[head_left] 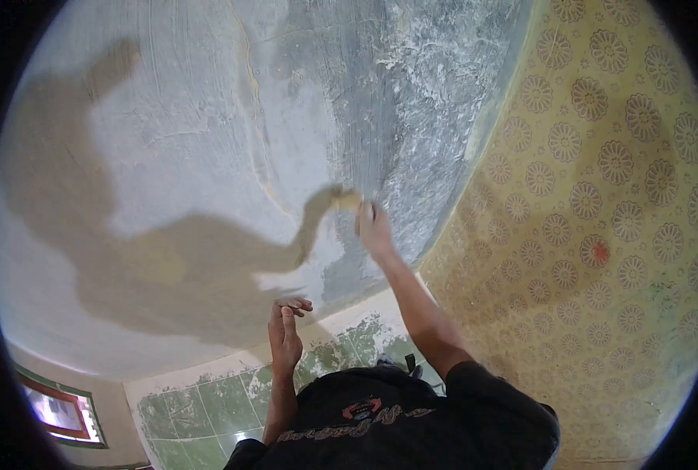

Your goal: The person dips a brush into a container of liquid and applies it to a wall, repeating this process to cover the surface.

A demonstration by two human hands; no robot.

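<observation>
My right hand reaches up and presses a small yellowish pad against a grey-white plastered wall. The hand is closed on the pad, right where smoother pale plaster meets a rougher, darker scraped patch. My left hand is raised lower down, close to the wall, fingers extended and holding nothing. Both forearms rise from my black shirt at the bottom of the view.
A yellow surface with a floral pattern meets the plaster on the right. Green tiles spattered with plaster run below. A framed bright opening sits at lower left. My shadow falls across the plaster.
</observation>
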